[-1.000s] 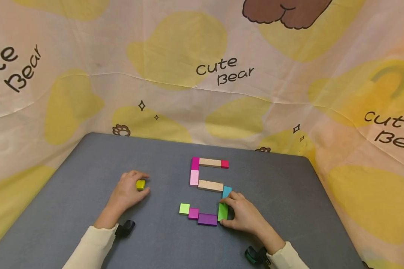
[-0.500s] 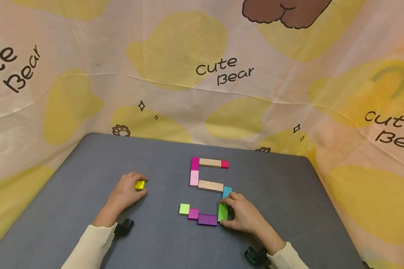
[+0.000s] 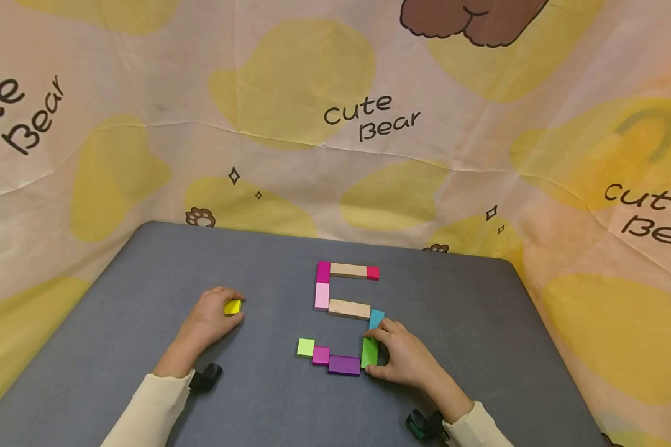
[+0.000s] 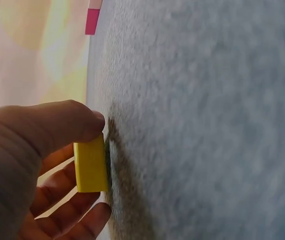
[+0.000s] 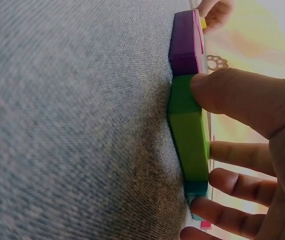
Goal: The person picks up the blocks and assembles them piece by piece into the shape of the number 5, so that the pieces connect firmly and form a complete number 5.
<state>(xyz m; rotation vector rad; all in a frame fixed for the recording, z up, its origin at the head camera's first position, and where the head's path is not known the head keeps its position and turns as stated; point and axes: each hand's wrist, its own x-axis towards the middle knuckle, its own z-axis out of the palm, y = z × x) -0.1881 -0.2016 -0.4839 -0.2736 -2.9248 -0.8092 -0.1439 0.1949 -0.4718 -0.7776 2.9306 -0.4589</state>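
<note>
My left hand (image 3: 209,313) pinches a small yellow block (image 3: 232,307) at the left of the table. In the left wrist view the thumb rests on one end of it, with the fingers behind. On the right, my right hand (image 3: 405,354) holds a long green block (image 3: 370,352) between thumb and fingers, down on the tabletop. That block sits in line with a blue block (image 3: 376,318), partly covered by my fingers. Its near end meets a purple block (image 3: 344,365), and the right wrist view shows the thumb at that corner.
The row runs on left through a magenta block (image 3: 321,356) to a lime block (image 3: 305,347). Beyond lie two plain wooden blocks (image 3: 349,308), a pink block (image 3: 322,296), a dark magenta block (image 3: 323,272) and a red block (image 3: 373,273). A printed cloth (image 3: 279,81) hangs behind the grey table (image 3: 257,397).
The left hand has shifted slightly left with the yellow block, its thumb and fingers closing in around it. The right hand and the row of blocks stay put.
</note>
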